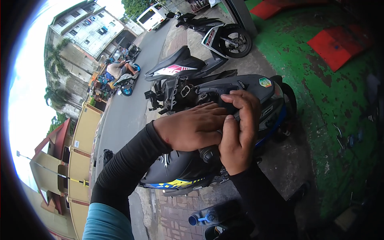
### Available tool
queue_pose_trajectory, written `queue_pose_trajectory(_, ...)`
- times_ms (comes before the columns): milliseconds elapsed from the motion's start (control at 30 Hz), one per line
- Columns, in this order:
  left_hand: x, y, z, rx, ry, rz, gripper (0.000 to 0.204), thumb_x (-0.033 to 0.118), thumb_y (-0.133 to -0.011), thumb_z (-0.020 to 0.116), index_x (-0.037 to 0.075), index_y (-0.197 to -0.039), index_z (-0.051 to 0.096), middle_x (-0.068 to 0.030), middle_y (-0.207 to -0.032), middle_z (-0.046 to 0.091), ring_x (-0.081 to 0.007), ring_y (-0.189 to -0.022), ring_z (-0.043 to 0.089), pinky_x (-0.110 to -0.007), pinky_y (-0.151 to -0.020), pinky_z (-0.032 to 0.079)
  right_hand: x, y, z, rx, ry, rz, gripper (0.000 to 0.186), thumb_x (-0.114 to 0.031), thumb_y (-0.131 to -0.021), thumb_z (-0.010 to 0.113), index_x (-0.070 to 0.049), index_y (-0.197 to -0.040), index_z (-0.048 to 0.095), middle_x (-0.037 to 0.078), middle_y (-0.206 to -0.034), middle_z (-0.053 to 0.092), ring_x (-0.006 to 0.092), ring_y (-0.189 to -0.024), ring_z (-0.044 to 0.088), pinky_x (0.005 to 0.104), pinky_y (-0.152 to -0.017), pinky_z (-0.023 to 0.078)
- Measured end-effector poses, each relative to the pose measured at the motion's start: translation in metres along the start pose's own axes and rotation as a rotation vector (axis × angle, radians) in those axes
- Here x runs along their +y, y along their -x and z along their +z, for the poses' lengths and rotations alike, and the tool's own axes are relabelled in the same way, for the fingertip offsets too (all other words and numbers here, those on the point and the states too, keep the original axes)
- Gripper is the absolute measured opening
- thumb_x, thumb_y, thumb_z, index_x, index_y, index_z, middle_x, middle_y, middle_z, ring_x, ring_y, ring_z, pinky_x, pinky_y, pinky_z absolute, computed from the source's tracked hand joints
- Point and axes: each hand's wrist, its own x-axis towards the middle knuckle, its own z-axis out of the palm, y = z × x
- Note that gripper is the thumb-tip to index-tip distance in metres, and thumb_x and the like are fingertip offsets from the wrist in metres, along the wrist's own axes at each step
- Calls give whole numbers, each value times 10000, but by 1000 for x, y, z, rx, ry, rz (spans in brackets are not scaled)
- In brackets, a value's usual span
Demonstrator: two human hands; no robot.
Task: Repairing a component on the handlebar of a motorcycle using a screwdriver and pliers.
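My left hand [194, 127], reaching in from the left with its back up, has its fingers pressed together against my right hand. My right hand [242, 138] has its thumb raised and its fingers curled. Whatever lies between the hands is hidden. Both are above a black scooter [256, 90] with blue edging, near its dismantled front and bare fittings [180, 96]. A black handlebar grip [209, 154] shows just below the hands. On the dark seat [160, 174], which has a yellow and blue panel beside it, a metal wrench [165, 160] appears to lie.
Another scooter [180, 66] with white and red panels is parked beyond. Dark containers [216, 216], one with a blue spout, stand at the bottom. Red ramps [340, 44] rest on the worn green floor [320, 108]. A rider on a motorbike [126, 82] is on the road.
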Motion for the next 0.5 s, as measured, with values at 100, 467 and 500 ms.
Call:
queue_pose_trajectory(100,2,3,4,21,83,-77,391,161,-962,615,-84,-1267,604,-282,-1310,578,-468,-1299,531,-549,-1160,367,-7,-1,-3,-53,51,88,336,-92,-890,570,-5,-1212,607,214,-1246,551,366,-1218,526,470,-1031,438)
queue_pose_trajectory(467,45,46,90,858,-18,-338,379,332,-922,450,11,-896,650,-146,-880,587,-361,-847,583,-451,-772,490,-34,5,-66,-575,90,553,356,-248,-1012,642,49,-1206,626,264,-996,717,361,-914,739,388,-781,561)
queue_pose_trajectory(500,45,49,96,896,-12,-297,391,347,-932,432,22,-859,637,-140,-854,582,-353,-829,587,-447,-749,491,-29,7,-72,-556,70,592,325,-200,-1012,632,37,-1233,607,236,-1026,704,339,-933,724,372,-800,553)
